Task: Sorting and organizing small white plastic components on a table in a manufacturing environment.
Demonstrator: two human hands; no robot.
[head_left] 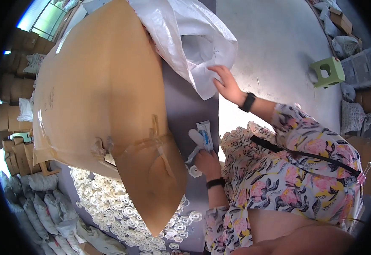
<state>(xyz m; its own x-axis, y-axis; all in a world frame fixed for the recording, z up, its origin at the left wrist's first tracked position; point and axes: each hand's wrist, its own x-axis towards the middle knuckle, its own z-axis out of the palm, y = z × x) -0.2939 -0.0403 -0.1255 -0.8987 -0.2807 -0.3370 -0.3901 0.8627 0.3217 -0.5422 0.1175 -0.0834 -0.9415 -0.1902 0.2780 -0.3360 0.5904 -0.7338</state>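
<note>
OK, nearest: floral top [287,182] w/ dark strap [317,160] across & pink clip [361,177] at its far R. Next, L hand [208,164] w/ dark wristband [215,183], at lower end of white tube [204,135] w/ blue print, flat end pointing away from fingers. Fingers mostly hidden, so can't tell L grip: pinching tube or only resting by it. White oval piece [195,137] right alongside tube, on its L; crumpled pale film [192,156] & white ring-shaped part [195,171] just beside same hand. All on grey work surface [189,110], btwn floral top & big brown carton [105,85].

Bit farther: R hand [229,88] w/ black watch [247,102], at rim of open white sack [172,42]. Fingers loosely bent & spread, thumb apart from index; can't tell contact w/ rim. Sack mouth gaping near fingers, rest draped along carton's upper R edge.

Past hands: same carton, taped low down, w/ pointed flap [151,187] in front of heap [105,189] of white ring parts; few loose ones R of flap.

Farther, R: pale floor [270,42], green stool [327,73], then clear plastic drawers [363,66] & stuffed white bags [352,114]. Far L: stacked brown boxes [18,89], pile of filled grey-white sacks [37,214] below; bright window [49,19] top L.
</note>
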